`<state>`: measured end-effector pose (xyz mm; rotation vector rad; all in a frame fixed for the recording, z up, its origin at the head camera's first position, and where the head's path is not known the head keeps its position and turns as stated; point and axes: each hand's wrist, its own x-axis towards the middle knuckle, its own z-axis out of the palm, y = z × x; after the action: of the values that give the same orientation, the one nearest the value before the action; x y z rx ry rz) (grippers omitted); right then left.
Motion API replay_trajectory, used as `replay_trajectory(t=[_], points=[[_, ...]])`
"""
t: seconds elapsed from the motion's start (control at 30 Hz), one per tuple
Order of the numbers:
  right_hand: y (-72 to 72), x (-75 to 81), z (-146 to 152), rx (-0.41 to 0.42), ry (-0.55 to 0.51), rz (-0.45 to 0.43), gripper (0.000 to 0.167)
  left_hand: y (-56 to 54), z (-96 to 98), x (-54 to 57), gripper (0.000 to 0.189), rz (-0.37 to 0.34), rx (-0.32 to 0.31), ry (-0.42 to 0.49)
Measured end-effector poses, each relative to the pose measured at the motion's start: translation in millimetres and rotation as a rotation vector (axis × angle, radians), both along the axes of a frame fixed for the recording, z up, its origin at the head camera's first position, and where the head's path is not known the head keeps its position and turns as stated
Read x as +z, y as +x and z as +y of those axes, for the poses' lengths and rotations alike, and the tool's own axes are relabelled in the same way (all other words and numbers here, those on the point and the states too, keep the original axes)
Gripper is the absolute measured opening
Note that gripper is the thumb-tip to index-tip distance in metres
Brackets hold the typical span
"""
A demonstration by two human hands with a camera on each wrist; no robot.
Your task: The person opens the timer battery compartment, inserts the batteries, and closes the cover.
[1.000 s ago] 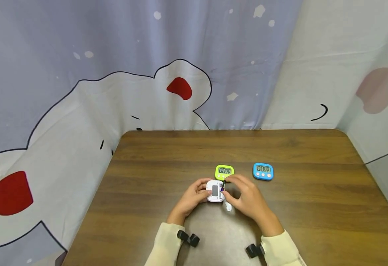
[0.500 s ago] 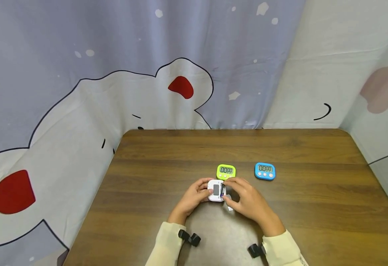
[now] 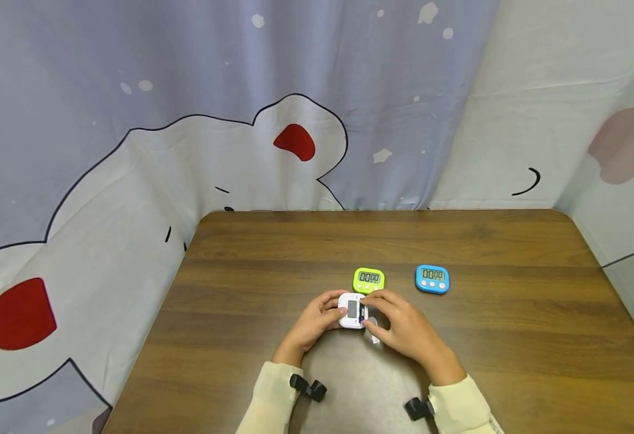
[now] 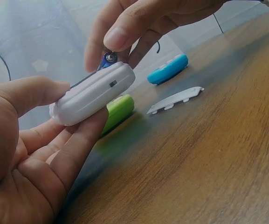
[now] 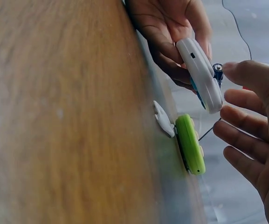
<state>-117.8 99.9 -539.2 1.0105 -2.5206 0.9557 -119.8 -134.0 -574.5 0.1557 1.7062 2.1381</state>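
My left hand (image 3: 317, 319) grips a white digital timer (image 4: 94, 91) back side up, thumb on top and fingers beneath. The timer's open battery slot faces right. A small blue battery (image 4: 109, 59) is at that slot, its end showing above the casing edge in both wrist views. My right hand (image 3: 406, 325) pinches the battery between thumb and finger at its two ends; the other fingers (image 5: 246, 140) are spread loosely. On the table lies the white battery cover (image 4: 176, 99), just right of the timer and partly hidden in the head view.
A green timer (image 3: 368, 279) lies right behind the held one, its screen up. Farther right is a blue timer (image 3: 432, 279). The wooden table (image 3: 512, 337) ends at a patterned curtain (image 3: 393, 108) at the back.
The battery has gone from tilted above the slot to lying lower along it, with my right fingers moving slightly left and down. My left hand keeps its hold on the white timer.
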Motion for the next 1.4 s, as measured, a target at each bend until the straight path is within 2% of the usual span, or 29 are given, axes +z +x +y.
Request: replay_trajectory(t=[0.2, 0.5, 0.93, 1.2, 1.4], points=[[0.4, 0.0, 3.8, -0.008, -0.016, -0.028, 0.055, 0.7, -0.2, -0.3, 0.045, 0.002, -0.005, 0.017], [2.4, 1.6, 3.7, -0.021, 0.02, -0.101, 0.067, 1.8, -0.1, 1.6, 0.044, 0.0, -0.009, 0.013], [2.0, 1.0, 0.2, -0.032, 0.012, -0.165, 0.061, 0.3, -0.5, 2.0, 0.046, 0.014, -0.023, 0.008], [2.8, 4.7, -1.4, -0.046, -0.056, -0.342, 0.056, 0.2, -0.6, 0.9, 0.047, 0.016, -0.039, 0.004], [2.6, 3.4, -1.5, -0.03, -0.08, -0.333, 0.059, 0.7, -0.2, 2.4, 0.047, 0.008, -0.049, 0.005]])
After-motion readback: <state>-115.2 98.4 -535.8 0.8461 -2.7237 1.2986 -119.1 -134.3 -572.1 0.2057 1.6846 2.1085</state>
